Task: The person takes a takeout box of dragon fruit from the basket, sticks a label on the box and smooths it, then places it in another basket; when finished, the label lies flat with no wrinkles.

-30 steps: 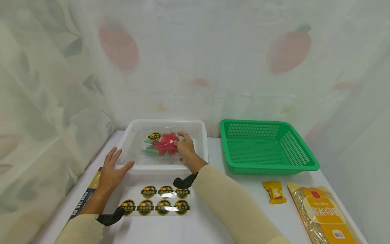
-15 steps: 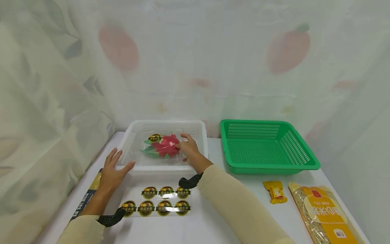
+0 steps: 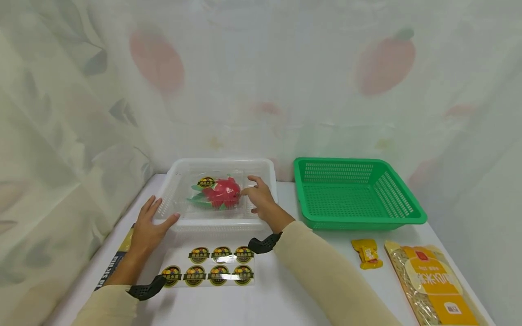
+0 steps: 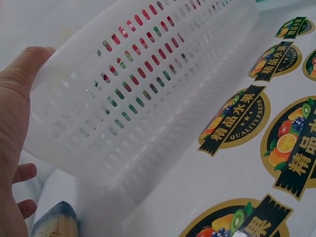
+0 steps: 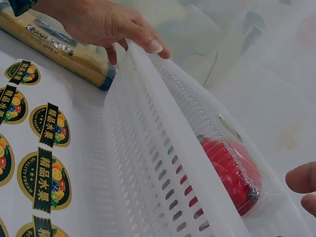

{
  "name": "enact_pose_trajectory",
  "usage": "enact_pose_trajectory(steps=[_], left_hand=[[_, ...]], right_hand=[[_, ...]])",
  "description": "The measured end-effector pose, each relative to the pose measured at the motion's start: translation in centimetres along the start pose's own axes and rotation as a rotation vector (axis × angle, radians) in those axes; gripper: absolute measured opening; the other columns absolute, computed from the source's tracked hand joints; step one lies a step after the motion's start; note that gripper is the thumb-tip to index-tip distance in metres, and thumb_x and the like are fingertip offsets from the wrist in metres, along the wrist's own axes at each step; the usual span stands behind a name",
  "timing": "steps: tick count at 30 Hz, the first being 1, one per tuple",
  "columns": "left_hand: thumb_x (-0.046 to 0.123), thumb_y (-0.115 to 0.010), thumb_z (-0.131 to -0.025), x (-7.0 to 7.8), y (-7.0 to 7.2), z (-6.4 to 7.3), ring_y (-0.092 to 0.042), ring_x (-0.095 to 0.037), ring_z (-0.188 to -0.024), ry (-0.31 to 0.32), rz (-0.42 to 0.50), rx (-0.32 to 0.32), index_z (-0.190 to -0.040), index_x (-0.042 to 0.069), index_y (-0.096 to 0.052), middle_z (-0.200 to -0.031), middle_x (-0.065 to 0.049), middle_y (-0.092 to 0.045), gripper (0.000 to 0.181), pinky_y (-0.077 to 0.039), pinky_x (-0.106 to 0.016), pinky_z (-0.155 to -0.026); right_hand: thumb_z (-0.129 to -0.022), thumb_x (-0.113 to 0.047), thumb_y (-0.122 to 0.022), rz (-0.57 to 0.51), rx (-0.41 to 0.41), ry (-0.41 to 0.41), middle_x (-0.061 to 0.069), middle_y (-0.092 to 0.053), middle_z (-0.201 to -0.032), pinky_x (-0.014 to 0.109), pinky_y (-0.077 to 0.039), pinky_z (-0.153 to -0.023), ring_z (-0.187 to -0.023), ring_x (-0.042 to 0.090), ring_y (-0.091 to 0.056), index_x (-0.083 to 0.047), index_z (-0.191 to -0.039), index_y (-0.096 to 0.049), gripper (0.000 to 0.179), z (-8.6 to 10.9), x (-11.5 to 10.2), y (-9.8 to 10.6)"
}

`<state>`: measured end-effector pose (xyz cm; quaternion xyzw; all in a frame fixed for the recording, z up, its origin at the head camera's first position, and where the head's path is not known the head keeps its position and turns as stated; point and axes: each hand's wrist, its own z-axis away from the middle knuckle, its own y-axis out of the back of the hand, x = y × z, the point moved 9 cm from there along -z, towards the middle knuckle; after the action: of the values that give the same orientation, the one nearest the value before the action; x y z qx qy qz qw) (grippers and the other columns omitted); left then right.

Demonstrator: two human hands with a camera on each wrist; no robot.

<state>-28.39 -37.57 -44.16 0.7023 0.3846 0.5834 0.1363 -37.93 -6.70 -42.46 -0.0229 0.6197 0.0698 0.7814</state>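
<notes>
A white slotted basket stands at the back left of the table. My left hand grips its front left corner, the thumb along the front rim and the other fingers down the left side. Inside lies a clear plastic box holding a red fruit with green leaves. A round black and gold sticker sits on the box at its left. My right hand hovers over the basket's right part, fingers spread and holding nothing, just right of the fruit.
In front of the basket lies a sheet of round fruit stickers. To the right is a green slotted basket, with a small yellow packet and an orange and clear food bag before it. A spaghetti pack lies at the left edge.
My right hand has drawn back to the right from the box, leaving a gap between its fingers and the fruit. My left hand stays at the basket's corner.
</notes>
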Motion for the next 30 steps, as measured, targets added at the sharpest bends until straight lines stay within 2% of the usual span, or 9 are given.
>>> enact_pose_trajectory(steps=[4,13,21,30], left_hand=[[0.046,-0.067,-0.088,0.0,0.4,-0.2,-0.018,-0.044,-0.139,-0.006,-0.014,0.0,-0.151,0.0,-0.027,-0.158,-0.015,-0.016,0.087,-0.021,-0.066,-0.102],[0.045,-0.067,-0.088,0.0,1.0,-0.2,-0.02,-0.048,-0.136,0.003,-0.024,-0.023,-0.152,0.0,-0.023,-0.156,-0.021,-0.018,0.09,-0.019,-0.068,-0.101],[0.047,-0.067,-0.087,1.5,2.2,-0.5,-0.026,-0.051,-0.131,-0.03,-0.086,-0.009,-0.151,0.001,-0.026,-0.153,-0.022,-0.025,0.089,-0.017,-0.073,-0.088],[0.05,-0.068,-0.084,3.2,3.0,-0.5,-0.027,-0.051,-0.129,-0.074,-0.128,0.006,-0.151,0.004,-0.027,-0.153,-0.019,-0.026,0.092,-0.018,-0.068,-0.083]], right_hand=[[-0.087,-0.013,-0.064,-0.013,-0.013,0.012,0.014,-0.031,-0.151,0.068,-0.039,-0.087,-0.13,0.038,-0.036,-0.025,-0.144,-0.045,0.062,0.2,-0.3,0.1],[-0.089,-0.016,-0.065,0.013,-0.056,0.038,0.014,-0.028,-0.152,0.064,-0.04,-0.09,-0.131,0.038,-0.036,-0.026,-0.146,-0.042,0.062,1.6,-1.5,0.5],[-0.092,-0.02,-0.064,0.066,-0.089,0.103,0.01,-0.028,-0.152,0.06,-0.04,-0.093,-0.129,0.037,-0.04,-0.03,-0.145,-0.041,0.059,3.3,-3.5,1.6],[-0.091,-0.021,-0.066,0.172,-0.035,0.179,0.005,-0.033,-0.15,0.052,-0.044,-0.093,-0.125,0.03,-0.043,-0.034,-0.143,-0.043,0.058,5.8,-5.7,3.9]])
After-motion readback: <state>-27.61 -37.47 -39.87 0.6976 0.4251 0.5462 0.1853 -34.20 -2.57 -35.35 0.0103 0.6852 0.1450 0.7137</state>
